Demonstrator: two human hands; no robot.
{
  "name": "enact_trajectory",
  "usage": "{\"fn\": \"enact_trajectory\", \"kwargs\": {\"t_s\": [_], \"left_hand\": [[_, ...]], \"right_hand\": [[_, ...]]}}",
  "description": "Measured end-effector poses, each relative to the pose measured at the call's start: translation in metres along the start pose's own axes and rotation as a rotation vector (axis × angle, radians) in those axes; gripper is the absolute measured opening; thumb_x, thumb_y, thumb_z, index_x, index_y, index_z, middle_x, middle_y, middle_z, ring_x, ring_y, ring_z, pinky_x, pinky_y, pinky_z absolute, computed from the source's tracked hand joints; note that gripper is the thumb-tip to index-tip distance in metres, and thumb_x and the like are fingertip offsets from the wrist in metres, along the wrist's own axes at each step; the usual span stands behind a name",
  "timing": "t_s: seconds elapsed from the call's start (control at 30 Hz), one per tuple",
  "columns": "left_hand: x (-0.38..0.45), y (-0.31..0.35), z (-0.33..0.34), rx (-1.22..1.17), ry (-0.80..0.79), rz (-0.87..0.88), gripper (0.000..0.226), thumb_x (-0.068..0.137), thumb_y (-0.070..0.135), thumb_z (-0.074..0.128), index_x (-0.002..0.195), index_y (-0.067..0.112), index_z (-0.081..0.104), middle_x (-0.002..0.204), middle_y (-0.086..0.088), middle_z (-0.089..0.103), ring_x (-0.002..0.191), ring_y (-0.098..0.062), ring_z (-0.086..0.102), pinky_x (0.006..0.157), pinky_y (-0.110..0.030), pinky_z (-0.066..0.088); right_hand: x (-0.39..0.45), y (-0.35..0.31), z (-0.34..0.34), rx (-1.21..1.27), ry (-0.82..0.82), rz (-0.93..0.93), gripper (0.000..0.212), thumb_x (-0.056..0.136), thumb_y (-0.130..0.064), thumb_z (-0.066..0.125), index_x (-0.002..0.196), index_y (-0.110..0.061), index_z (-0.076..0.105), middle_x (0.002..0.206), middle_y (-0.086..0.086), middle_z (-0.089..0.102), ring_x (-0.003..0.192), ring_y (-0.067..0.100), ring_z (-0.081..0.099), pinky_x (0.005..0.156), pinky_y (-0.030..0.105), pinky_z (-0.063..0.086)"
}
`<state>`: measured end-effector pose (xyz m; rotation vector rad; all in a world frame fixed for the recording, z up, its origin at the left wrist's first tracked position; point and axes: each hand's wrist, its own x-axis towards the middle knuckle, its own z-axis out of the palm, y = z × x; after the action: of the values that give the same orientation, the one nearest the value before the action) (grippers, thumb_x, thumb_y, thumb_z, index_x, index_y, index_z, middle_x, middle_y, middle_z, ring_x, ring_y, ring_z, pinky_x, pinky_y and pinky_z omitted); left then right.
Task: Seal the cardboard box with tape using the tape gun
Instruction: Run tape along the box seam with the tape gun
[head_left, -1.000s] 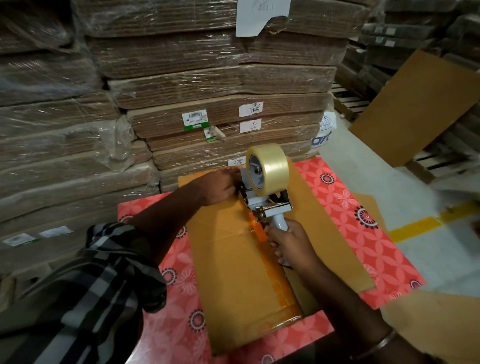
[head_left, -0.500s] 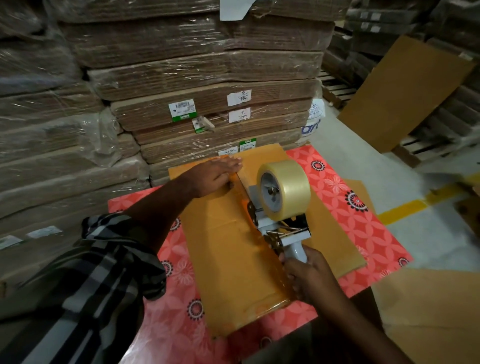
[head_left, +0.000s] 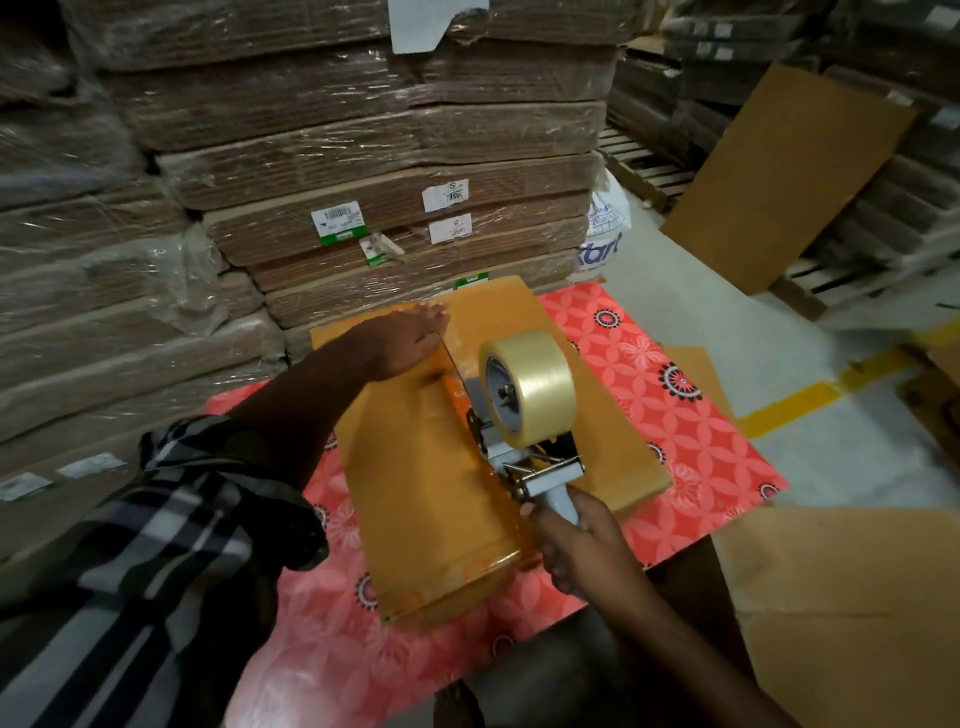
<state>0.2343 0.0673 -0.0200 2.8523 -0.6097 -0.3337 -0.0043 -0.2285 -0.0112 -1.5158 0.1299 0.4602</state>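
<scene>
A brown cardboard box (head_left: 415, 493) lies on a red flowered mat (head_left: 691, 441). My left hand (head_left: 410, 340) presses flat on the box's far end, fingers spread, beside the centre seam. My right hand (head_left: 576, 540) grips the grey handle of the tape gun (head_left: 524, 410), which carries a big roll of clear tape. The gun stands over the seam near the box's middle. A shiny strip of tape runs along the seam from the far end to the gun.
Wrapped stacks of flat cardboard (head_left: 363, 171) rise right behind the box and to the left. A loose cardboard sheet (head_left: 784, 176) leans at the right, another lies at the lower right (head_left: 852, 613). A yellow floor line (head_left: 810, 400) crosses the grey floor.
The tape gun has travelled from the box's far end toward me along the seam. My left hand let go of the gun's front and now lies flat on the far end.
</scene>
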Motion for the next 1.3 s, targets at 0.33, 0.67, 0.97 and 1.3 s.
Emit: {"fn": "enact_trajectory", "kwargs": {"t_s": [0.33, 0.67, 0.97, 1.3], "left_hand": [[-0.022, 0.031, 0.021, -0.083, 0.025, 0.0, 0.055, 0.111, 0.039, 0.023, 0.164, 0.026, 0.011, 0.171, 0.006, 0.004, 0.158, -0.017, 0.0, 0.127, -0.043, 0.002], [-0.023, 0.028, 0.022, -0.064, 0.032, 0.006, 0.054, 0.112, 0.032, 0.023, 0.164, 0.029, 0.008, 0.171, 0.008, 0.001, 0.158, -0.016, -0.001, 0.127, -0.041, 0.0], [-0.023, 0.03, 0.03, -0.058, 0.107, -0.012, 0.054, 0.112, 0.035, 0.021, 0.164, 0.028, 0.011, 0.171, 0.009, 0.005, 0.158, -0.015, 0.003, 0.126, -0.042, 0.002], [-0.025, 0.038, 0.027, -0.041, 0.106, -0.044, 0.054, 0.111, 0.037, 0.022, 0.164, 0.024, 0.014, 0.171, 0.005, 0.008, 0.158, -0.017, 0.005, 0.126, -0.043, 0.003]], "right_hand": [[-0.001, -0.001, -0.006, 0.131, -0.021, 0.064, 0.015, 0.074, -0.007, 0.065, 0.088, -0.002, 0.062, 0.067, 0.014, 0.057, 0.049, 0.022, 0.055, 0.043, 0.027, 0.04], [0.0, 0.007, 0.0, 0.04, 0.067, 0.031, 0.004, 0.077, -0.012, 0.062, 0.078, -0.016, 0.063, 0.06, 0.005, 0.041, 0.048, 0.017, 0.036, 0.048, 0.027, 0.028], [-0.017, 0.001, 0.006, -0.013, 0.073, -0.004, 0.009, 0.09, -0.004, 0.059, 0.084, -0.011, 0.061, 0.057, 0.001, 0.041, 0.046, 0.013, 0.036, 0.048, 0.028, 0.026], [-0.088, 0.019, -0.014, -0.096, 0.09, 0.006, 0.014, 0.086, -0.007, 0.07, 0.075, -0.005, 0.061, 0.056, 0.007, 0.046, 0.042, 0.015, 0.043, 0.043, 0.023, 0.032]]}}
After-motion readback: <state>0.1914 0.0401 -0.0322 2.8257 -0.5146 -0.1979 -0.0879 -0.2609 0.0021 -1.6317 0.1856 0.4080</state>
